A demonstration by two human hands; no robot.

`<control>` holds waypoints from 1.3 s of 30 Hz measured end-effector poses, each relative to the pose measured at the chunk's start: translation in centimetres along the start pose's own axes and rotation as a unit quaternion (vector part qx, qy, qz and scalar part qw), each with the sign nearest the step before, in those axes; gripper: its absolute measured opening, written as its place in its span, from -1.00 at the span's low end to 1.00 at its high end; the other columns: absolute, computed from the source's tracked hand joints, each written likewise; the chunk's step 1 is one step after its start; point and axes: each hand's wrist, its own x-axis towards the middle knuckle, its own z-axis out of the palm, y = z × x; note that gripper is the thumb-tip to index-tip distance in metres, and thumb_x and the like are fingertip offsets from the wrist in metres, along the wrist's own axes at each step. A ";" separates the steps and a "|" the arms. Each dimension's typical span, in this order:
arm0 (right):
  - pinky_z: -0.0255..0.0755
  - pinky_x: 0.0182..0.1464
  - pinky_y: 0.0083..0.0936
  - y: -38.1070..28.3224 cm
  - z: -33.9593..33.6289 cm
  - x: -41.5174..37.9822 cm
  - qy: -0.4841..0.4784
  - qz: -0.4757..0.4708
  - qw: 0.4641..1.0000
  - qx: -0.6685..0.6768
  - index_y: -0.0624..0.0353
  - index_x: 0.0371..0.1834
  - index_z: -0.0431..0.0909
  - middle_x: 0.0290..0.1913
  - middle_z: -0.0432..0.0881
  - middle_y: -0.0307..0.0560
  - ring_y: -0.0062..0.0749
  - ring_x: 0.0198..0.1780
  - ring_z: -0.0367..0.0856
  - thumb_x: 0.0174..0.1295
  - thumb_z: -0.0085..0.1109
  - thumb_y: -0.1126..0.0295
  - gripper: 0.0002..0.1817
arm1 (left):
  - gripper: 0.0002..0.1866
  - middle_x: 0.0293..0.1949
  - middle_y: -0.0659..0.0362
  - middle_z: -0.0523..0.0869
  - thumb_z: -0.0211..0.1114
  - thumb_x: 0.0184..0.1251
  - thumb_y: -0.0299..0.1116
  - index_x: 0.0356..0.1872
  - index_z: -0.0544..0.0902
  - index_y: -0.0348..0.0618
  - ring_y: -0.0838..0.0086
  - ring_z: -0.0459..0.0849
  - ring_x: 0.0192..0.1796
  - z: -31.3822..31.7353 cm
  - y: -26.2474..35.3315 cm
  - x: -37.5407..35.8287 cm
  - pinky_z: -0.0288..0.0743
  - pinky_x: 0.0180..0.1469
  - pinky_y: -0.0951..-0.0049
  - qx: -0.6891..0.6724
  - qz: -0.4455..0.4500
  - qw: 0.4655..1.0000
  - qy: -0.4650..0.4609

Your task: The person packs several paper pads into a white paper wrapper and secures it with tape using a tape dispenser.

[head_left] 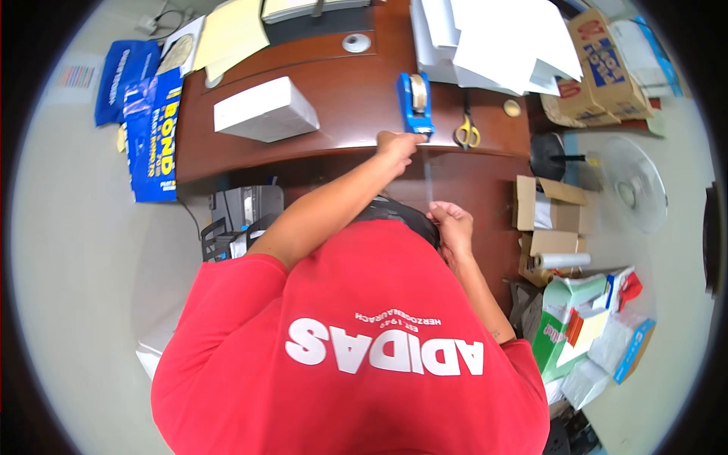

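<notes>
A blue tape dispenser (415, 105) with a roll of tape stands near the desk's front edge. My left hand (396, 152) reaches to its front end, the index finger stretched onto the cutter end and the other fingers curled. My right hand (453, 226) is closed in a pinch nearer my body, below the edge of the desk. Between it and the dispenser runs a faint clear strip of tape (428, 176). Just right of the dispenser lie yellow-handled scissors (468, 135). A white box (265, 110) sits left of my left hand.
White paper sheets (500, 45) are stacked at the back right of the desk (341, 91). Yellow paper (231, 34) and a blue bag (152, 136) are at the left. Cardboard boxes (550, 205) and a fan (633, 186) stand to the right.
</notes>
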 end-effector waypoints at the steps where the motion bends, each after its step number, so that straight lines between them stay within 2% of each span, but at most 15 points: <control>1: 0.43 -0.29 -0.65 0.0 0.1 0.1 0.016 -0.012 1.000 -0.011 0.35 -0.19 0.72 -0.39 0.72 -0.20 -0.62 -0.37 0.59 0.34 0.37 0.50 -0.88 | -0.77 -0.22 0.10 0.83 0.64 0.07 -0.39 -0.30 0.77 -0.21 0.31 0.78 -0.13 0.1 -0.1 0.3 0.59 -0.06 0.14 0.039 0.026 0.998 0.034; 3: 0.42 -0.29 -0.65 0.2 0.3 0.5 0.018 -0.026 0.999 -0.024 0.36 -0.19 0.72 -0.40 0.71 -0.20 -0.63 -0.37 0.59 0.33 0.38 0.51 -0.89 | -0.81 -0.38 0.09 0.81 0.63 0.00 -0.40 -0.50 0.75 -0.22 0.36 0.76 -0.33 0.2 -2.4 2.9 0.60 -0.26 0.27 0.117 0.157 0.974 0.110; 5: 0.39 -0.30 -0.67 0.5 -0.3 0.7 0.029 -0.034 0.996 -0.081 0.37 -0.19 0.72 -0.41 0.70 -0.22 -0.64 -0.40 0.56 0.31 0.37 0.53 -0.89 | -0.79 -0.49 0.11 0.79 0.62 -0.05 -0.42 -0.63 0.70 -0.23 0.40 0.71 -0.46 -0.5 -2.0 0.8 0.55 -0.39 0.33 0.179 0.155 0.961 0.144; 7: 0.38 -0.31 -0.69 0.3 -0.7 0.6 0.022 -0.048 0.993 -0.103 0.37 -0.19 0.73 -0.41 0.69 -0.24 -0.67 -0.41 0.55 0.32 0.36 0.55 -0.91 | -0.84 -0.46 0.11 0.81 0.59 0.02 -0.43 -0.54 0.74 -0.24 0.42 0.72 -0.44 -1.3 -3.0 1.7 0.59 -0.35 0.38 0.185 0.146 0.963 0.132; 9: 0.37 -0.31 -0.69 0.1 -1.3 0.5 -0.002 -0.086 0.990 -0.110 0.37 -0.19 0.73 -0.39 0.70 -0.28 -0.70 -0.40 0.54 0.33 0.36 0.55 -0.91 | -0.88 -0.32 0.07 0.84 0.55 0.13 -0.45 -0.42 0.77 -0.28 0.44 0.75 -0.34 -2.9 -3.5 0.4 0.63 -0.28 0.44 0.048 0.170 0.984 0.034; 12: 0.39 -0.28 -0.70 -2.5 -0.3 1.0 -0.055 -0.134 0.981 -0.130 0.34 -0.14 0.73 -0.36 0.70 -0.31 -0.73 -0.37 0.54 0.33 0.37 0.56 -0.90 | -0.91 0.11 -0.03 0.76 0.49 0.30 -0.51 -0.30 0.77 -0.33 0.46 0.73 -0.08 -7.6 -2.0 -5.1 0.60 -0.01 0.50 -0.060 0.381 0.922 -0.005; 14: 0.42 -0.25 -0.69 -5.5 2.1 1.4 -0.140 -0.176 0.959 -0.175 0.33 0.03 0.67 -0.37 0.69 -0.31 -0.72 -0.34 0.55 0.32 0.38 0.56 -0.76 | -0.94 0.20 0.03 0.64 0.51 0.29 -0.56 -0.29 0.77 -0.25 0.52 0.66 0.02 -11.2 0.0 -9.5 0.56 0.04 0.53 -0.039 0.497 0.863 0.081; 16: 0.46 -0.23 -0.67 -9.7 6.5 2.2 -0.235 -0.212 0.928 -0.194 0.31 0.22 0.55 -0.39 0.67 -0.31 -0.70 -0.33 0.56 0.30 0.39 0.57 -0.58 | -0.96 0.18 0.10 0.54 0.49 0.31 -0.56 -0.29 0.78 -0.22 0.50 0.63 0.07 -15.0 2.2 -12.5 0.55 0.03 0.53 -0.046 0.535 0.825 0.175; 18: 0.47 -0.22 -0.65 -13.7 12.4 2.4 -0.305 -0.239 0.896 -0.217 0.31 0.29 0.45 -0.41 0.65 -0.30 -0.68 -0.33 0.57 0.27 0.39 0.60 -0.48 | -0.97 0.14 0.13 0.52 0.48 0.33 -0.56 -0.27 0.78 -0.25 0.51 0.57 0.12 -18.4 4.2 -13.3 0.51 0.11 0.47 -0.086 0.552 0.784 0.270; 19: 0.47 -0.21 -0.64 -15.4 15.3 2.9 -0.332 -0.257 0.873 -0.246 0.31 0.28 0.43 -0.41 0.64 -0.29 -0.67 -0.33 0.58 0.25 0.39 0.62 -0.47 | -0.94 0.16 0.17 0.43 0.52 0.30 -0.56 -0.29 0.78 -0.26 0.59 0.60 -0.15 -20.2 5.1 -12.7 0.57 -0.11 0.56 -0.126 0.571 0.760 0.285; 21: 0.47 -0.21 -0.62 -17.6 20.7 4.1 -0.386 -0.281 0.846 -0.237 0.34 0.23 0.44 -0.40 0.65 -0.24 -0.63 -0.31 0.60 0.20 0.43 0.58 -0.47 | -0.91 0.15 0.19 0.42 0.55 0.28 -0.50 -0.28 0.79 -0.25 0.61 0.56 -0.17 -23.5 6.4 -11.5 0.55 -0.09 0.56 -0.151 0.567 0.735 0.339; 24: 0.49 -0.11 -0.57 -20.2 27.3 4.2 -0.338 -0.272 0.814 -0.386 0.38 0.22 0.43 -0.40 0.66 -0.19 -0.53 -0.26 0.66 0.11 0.45 0.50 -0.40 | -0.88 0.14 0.20 0.41 0.58 0.27 -0.45 -0.28 0.80 -0.24 0.63 0.52 -0.21 -26.8 7.7 -9.3 0.55 -0.09 0.57 -0.194 0.543 0.735 0.357; 34: 0.50 -0.12 -0.55 -19.8 30.3 4.8 -0.300 -0.248 0.808 -0.442 0.38 0.22 0.43 -0.32 0.74 -0.04 -0.48 -0.23 0.70 0.08 0.44 0.52 -0.39 | -0.89 0.08 0.25 0.43 0.58 0.30 -0.43 -0.27 0.81 -0.20 0.63 0.50 -0.12 -29.3 7.6 -6.8 0.49 -0.02 0.57 -0.195 0.513 0.759 0.351; 36: 0.46 -0.33 -0.52 -19.7 30.4 5.2 -0.306 -0.251 0.810 -0.433 0.34 0.20 0.43 -0.27 0.73 0.00 -0.44 -0.26 0.69 0.07 0.52 0.45 -0.37 | -0.89 0.07 0.25 0.43 0.58 0.29 -0.43 -0.27 0.81 -0.20 0.63 0.50 -0.12 -29.4 7.4 -6.7 0.49 -0.03 0.58 -0.187 0.507 0.762 0.356; 39: 0.47 -0.33 -0.52 -19.7 30.5 5.0 -0.298 -0.248 0.811 -0.438 0.34 0.19 0.43 -0.27 0.73 0.01 -0.44 -0.26 0.70 0.07 0.52 0.46 -0.37 | -0.86 0.09 0.21 0.39 0.60 0.26 -0.42 -0.29 0.79 -0.23 0.65 0.50 -0.24 -29.7 7.3 -6.0 0.54 -0.11 0.60 -0.182 0.511 0.759 0.359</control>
